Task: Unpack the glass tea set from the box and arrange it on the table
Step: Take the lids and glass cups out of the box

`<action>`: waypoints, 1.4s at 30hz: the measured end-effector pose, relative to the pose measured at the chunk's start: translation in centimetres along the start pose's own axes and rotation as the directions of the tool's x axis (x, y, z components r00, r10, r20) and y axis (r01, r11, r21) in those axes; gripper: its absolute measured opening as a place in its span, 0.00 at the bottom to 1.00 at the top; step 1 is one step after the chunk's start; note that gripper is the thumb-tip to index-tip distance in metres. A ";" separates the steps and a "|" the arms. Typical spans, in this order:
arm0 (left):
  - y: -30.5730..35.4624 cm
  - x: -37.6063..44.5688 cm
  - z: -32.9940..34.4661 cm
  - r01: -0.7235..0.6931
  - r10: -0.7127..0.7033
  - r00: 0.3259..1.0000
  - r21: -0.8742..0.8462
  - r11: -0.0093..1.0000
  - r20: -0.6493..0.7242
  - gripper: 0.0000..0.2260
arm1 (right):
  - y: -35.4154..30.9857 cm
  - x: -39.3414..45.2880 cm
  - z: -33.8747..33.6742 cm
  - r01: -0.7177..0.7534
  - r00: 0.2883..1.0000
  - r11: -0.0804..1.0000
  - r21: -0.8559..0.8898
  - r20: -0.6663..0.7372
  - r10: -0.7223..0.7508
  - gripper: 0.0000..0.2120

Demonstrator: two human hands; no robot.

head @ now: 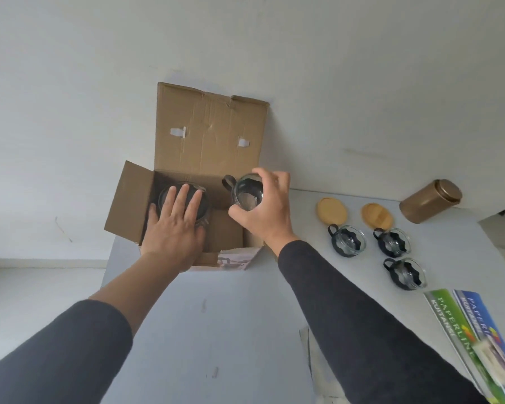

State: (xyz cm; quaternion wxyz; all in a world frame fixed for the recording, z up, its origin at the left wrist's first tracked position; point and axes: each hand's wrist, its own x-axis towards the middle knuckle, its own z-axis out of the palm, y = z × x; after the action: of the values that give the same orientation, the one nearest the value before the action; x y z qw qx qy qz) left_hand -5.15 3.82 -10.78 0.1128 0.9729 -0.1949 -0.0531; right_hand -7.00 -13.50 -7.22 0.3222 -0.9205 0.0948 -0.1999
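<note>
While the right hand (263, 211) is clenched as a grip round a glass cup (247, 192) over the box (134, 205) | left hand (175, 225) flat, released, on the teapot (200, 205) inside | three cups (349, 240) near table (216, 316) right edge | step: unpacking a fourth cup | next: set it beside them, gently.

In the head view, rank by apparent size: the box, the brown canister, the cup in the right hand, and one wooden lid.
1. Box, by far the largest.
2. Canister.
3. Cup and the left wooden lid look about alike; the cup is raised nearer the camera and partly covered by the right hand, so no ranking.
</note>
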 end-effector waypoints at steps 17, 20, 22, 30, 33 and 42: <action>21.4 -1.3 7.7 -0.276 0.280 0.893 -0.064 0.959 0.352 0.27 | 20.6 -12.2 -13.2 -0.357 0.912 0.934 0.014 -0.210 0.352 0.35; 23.3 -1.5 10.3 -0.201 0.185 0.856 -0.018 0.979 0.483 0.29 | 24.1 -13.3 -14.3 -0.353 0.927 0.935 -0.018 -0.142 0.347 0.36; 23.8 -1.7 11.2 -0.159 0.137 0.848 -0.002 0.987 0.512 0.30 | 25.4 -13.7 -14.5 -0.344 0.934 0.939 -0.016 -0.102 0.341 0.37; 25.3 -1.4 12.5 -0.079 0.051 0.840 0.030 0.996 0.540 0.29 | 28.6 -13.9 -14.2 -0.263 0.965 0.964 0.031 0.000 0.263 0.37; 25.4 -1.4 12.3 -0.075 0.053 0.844 0.019 0.997 0.534 0.28 | 28.9 -13.8 -14.3 -0.230 0.973 0.973 0.012 0.017 0.229 0.37; 23.3 -1.5 8.2 -0.139 0.172 0.951 -0.142 0.980 0.256 0.21 | 25.5 -10.3 -15.1 0.061 0.989 0.983 -0.176 -0.122 -0.083 0.29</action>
State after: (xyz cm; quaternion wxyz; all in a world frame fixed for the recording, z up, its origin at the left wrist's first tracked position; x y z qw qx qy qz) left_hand -16.26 -18.15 -13.10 0.1487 0.9297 -0.2806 -0.1865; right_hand -23.91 -38.50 -15.68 0.2276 -0.9327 0.0988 -0.2617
